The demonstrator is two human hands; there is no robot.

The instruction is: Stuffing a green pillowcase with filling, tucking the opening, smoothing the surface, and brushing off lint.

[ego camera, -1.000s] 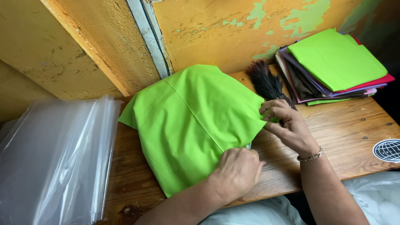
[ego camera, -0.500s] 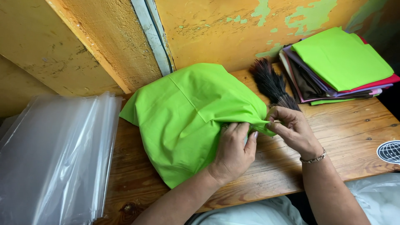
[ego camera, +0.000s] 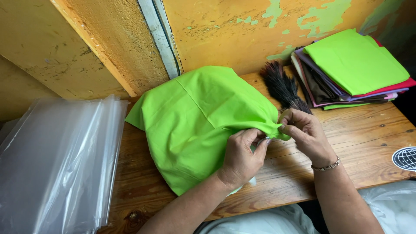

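Both hands are pinching the right corner of a lime-green cloth (ego camera: pixel 195 125) that is lying on the wooden tabletop (ego camera: pixel 368 130): the left hand (ego camera: pixel 242 156) is gripping the fold from below, the right hand (ego camera: pixel 305 132) is holding the tip between thumb and fingers. The step in hand appears to be gathering or tucking this corner; the next move likely calls for keeping the pinch tight while smoothing. Right of the cloth, a dark brush (ego camera: pixel 284 86) and a stack of folded fabrics (ego camera: pixel 355 69) are resting; left of it, clear plastic bags (ego camera: pixel 56 164) are lying flat, contents none visible.
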